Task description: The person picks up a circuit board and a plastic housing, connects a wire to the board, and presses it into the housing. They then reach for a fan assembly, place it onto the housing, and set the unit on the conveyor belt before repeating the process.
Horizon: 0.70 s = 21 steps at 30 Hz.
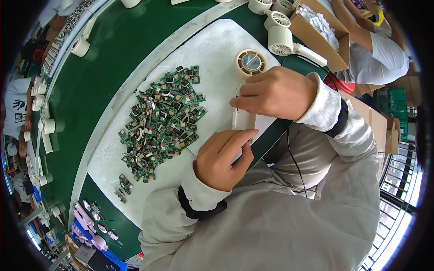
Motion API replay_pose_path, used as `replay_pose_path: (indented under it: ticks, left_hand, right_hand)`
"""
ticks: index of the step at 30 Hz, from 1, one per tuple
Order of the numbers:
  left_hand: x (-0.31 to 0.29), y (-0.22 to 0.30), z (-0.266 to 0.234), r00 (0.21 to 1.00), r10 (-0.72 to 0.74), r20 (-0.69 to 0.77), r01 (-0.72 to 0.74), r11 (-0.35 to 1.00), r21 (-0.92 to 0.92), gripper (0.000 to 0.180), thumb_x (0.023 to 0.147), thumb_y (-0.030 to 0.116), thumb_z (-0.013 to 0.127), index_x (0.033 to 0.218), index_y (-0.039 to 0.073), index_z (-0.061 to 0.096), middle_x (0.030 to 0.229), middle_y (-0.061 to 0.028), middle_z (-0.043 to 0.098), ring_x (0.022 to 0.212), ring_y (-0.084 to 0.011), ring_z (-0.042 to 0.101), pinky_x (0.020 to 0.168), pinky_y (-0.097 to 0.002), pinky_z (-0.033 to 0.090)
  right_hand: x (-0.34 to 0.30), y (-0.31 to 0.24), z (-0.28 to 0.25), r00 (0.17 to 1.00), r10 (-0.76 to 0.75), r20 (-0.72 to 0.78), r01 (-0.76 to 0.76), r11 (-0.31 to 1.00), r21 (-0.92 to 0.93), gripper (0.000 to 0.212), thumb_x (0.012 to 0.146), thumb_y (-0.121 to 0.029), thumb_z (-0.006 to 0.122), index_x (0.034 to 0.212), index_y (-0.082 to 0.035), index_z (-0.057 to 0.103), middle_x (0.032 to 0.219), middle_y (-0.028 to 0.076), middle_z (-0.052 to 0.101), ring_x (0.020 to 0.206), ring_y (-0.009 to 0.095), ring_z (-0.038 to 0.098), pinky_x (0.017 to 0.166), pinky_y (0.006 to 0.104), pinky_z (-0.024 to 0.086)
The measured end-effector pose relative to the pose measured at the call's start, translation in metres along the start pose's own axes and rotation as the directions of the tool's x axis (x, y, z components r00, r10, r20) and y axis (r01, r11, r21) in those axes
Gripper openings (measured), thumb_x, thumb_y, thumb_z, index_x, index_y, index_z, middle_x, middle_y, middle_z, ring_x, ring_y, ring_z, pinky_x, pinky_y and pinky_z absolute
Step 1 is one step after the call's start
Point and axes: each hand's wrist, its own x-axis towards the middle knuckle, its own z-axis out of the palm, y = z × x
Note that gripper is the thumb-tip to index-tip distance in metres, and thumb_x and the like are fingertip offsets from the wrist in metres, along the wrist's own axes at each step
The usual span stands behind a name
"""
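A cream handheld fan lies on the white foam board, its round head pointing away from me and its handle toward me. My left hand is closed round the handle's near end, index finger and thumb curled about it. Over the upper handle, just below the fan head, my right hand is closed in a pinch. A thin dark wire shows by its fingertips, but what they hold is hidden. Left of both hands spreads a heap of small green circuit boards.
Several cream fan housings stand at the far right beside a cardboard box. A green conveyor belt curves past the board. Pink parts lie at lower left. A black cable hangs by my lap. Other people sit nearby.
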Motion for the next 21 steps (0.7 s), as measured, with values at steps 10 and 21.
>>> replay_pose_path:
  ticks: [10,21]
  left_hand:
    - [0.000,0.004,-0.004,0.996,-0.073,-0.053,0.072,0.997,-0.014,0.036,0.078,-0.010,0.067,0.113,0.002,0.068,0.093,-0.0139,0.070,0.077,-0.0242,0.068,0.070,-0.0305,0.054]
    - [0.003,0.004,-0.005,0.997,-0.074,0.027,0.075,0.997,-0.026,0.035,0.078,-0.010,0.066,0.112,0.000,0.068,0.094,-0.0139,0.070,0.079,-0.0254,0.069,0.071,-0.0316,0.055]
  right_hand:
    - [0.002,0.008,0.009,0.989,-0.122,-0.082,0.127,0.990,0.063,0.041,0.075,-0.014,0.072,0.113,-0.002,0.066,0.081,0.004,0.057,0.071,0.019,0.061,0.059,0.0323,0.054]
    - [0.012,0.000,0.009,0.997,-0.081,0.010,0.080,0.991,0.106,0.038,0.074,-0.016,0.073,0.109,0.000,0.066,0.076,0.004,0.051,0.070,0.018,0.060,0.056,0.0318,0.052]
